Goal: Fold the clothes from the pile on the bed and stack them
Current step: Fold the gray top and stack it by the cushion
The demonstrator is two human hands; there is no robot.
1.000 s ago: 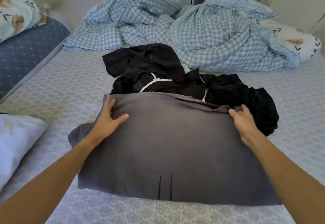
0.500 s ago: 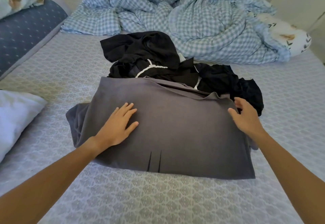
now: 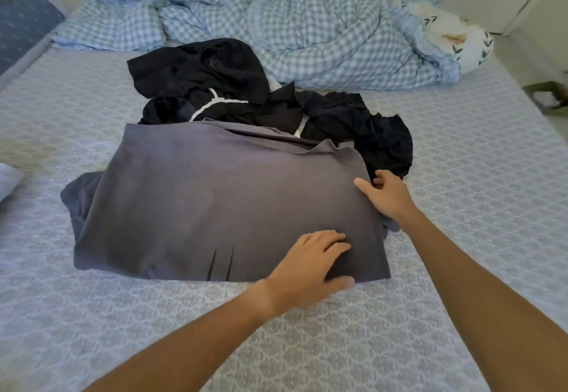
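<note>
- On the near right corner of the grey garment (image 3: 215,201) lay the left hand (image 3: 310,265), fingers on top and thumb at the near hem; whether it pinched the edge or only pressed it, I could not tell
- Farther up that right edge, the right hand (image 3: 388,196) sat with its thumb flat on the cloth and its fingers curled over the side, seemingly hooked under the edge
- Both hands were thus on the same side of the garment, the left arm reaching across in front of the body
- The garment lay spread and partly folded on the bed (image 3: 461,152), a loose part sticking out at its left side and its far edge touching the pile (image 3: 246,93)
- The pile of black clothes sat just behind it, unfolded, with a white trim showing
- Behind the pile was a bunched checked duvet (image 3: 322,29); a floral pillow (image 3: 461,41) lay at its right end
- No stack of folded clothes was visible
- Step in hand, as I judged it: folding this garment, about to turn its right side over toward the left
- That move would call for lifting both right corners together, carrying them across level, and laying the edge down straight, then tucking in the loose left part
</note>
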